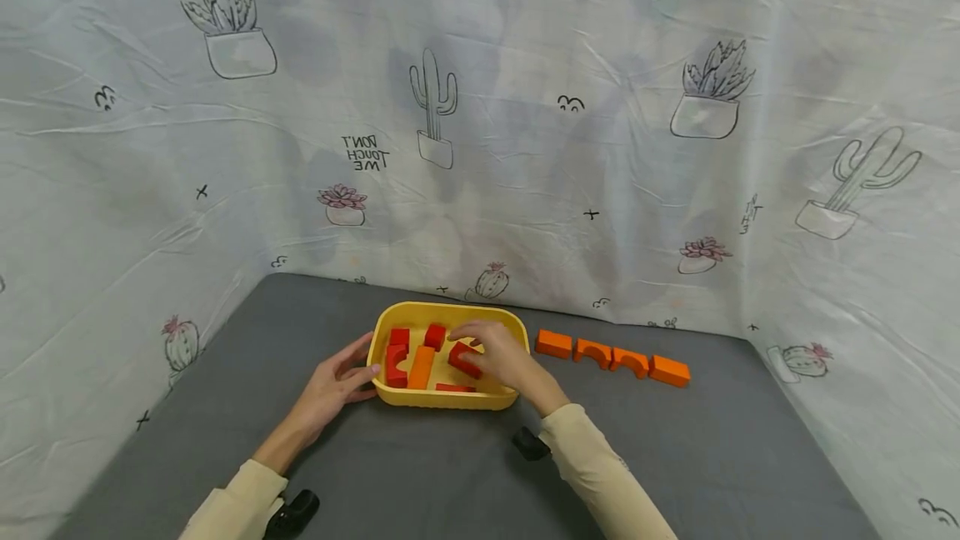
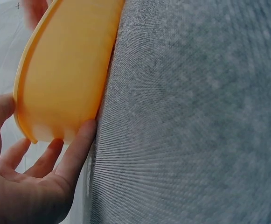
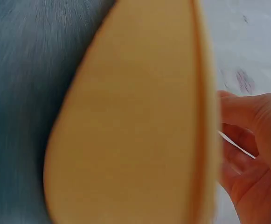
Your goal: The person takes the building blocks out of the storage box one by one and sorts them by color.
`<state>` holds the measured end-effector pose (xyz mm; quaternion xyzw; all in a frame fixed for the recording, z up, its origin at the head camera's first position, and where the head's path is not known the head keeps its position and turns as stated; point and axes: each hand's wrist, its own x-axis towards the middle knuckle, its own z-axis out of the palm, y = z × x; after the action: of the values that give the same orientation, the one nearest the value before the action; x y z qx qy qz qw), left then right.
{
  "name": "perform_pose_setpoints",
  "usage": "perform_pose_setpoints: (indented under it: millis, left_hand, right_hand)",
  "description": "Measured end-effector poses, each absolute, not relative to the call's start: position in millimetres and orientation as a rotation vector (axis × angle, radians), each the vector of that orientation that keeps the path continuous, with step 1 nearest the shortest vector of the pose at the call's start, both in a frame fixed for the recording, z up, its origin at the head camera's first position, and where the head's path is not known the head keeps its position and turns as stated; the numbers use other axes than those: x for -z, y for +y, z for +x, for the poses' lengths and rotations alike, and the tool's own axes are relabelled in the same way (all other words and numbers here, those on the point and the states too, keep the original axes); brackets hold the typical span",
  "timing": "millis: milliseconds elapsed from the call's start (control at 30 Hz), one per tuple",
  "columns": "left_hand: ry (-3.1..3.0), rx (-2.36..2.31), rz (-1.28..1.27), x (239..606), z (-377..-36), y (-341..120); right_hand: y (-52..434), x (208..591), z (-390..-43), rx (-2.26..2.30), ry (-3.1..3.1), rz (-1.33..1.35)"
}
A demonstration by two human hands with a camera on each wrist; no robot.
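The right hand (image 1: 501,359) reaches into the yellow tray (image 1: 420,397) on the grey table (image 1: 450,473), fingers curled around a red block (image 1: 463,358). The left hand (image 1: 337,382) rests open-fingered against the tray's left wall, and four orange blocks (image 1: 611,357) lie in a row just right of the tray.

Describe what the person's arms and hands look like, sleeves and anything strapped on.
Both hands, the left hand and the right hand, are bare: no gloves, and no rings can be made out. Each arm wears a long cream sleeve reaching to the wrist. A small black device sits by each wrist, one under the left cuff and one beside the right forearm.
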<state>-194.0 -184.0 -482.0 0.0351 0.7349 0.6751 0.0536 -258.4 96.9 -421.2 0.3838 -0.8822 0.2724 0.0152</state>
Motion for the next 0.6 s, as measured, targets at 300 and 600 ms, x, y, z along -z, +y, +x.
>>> perform_pose_setpoints:
  millis: [300,600]
  left_hand:
    - [2.195,-2.069,0.097,482,-192,-183]
    - [2.192,-2.077,0.084,481,-194,-182]
  right_hand:
    - [46,437,-268,-0.590,-2.937,1.326]
    - [25,441,-273,-0.245,-3.054,1.286]
